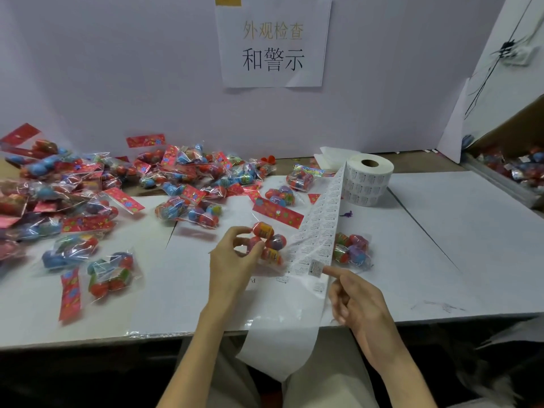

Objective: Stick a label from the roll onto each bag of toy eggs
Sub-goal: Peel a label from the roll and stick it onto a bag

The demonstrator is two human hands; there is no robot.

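Note:
My left hand grips a clear bag of toy eggs with a red header card, held just above the table's middle. My right hand points its index finger forward, and a small white label sticks to the fingertip; the other fingers are curled. The label roll stands at the back right. Its backing strip runs from the roll down between my hands and hangs off the table's front edge. Another bag of eggs lies just right of the strip.
A big heap of egg bags covers the table's left half. Two more bags lie near the roll. A cardboard box with bags stands at the far right. A paper sign hangs on the back wall.

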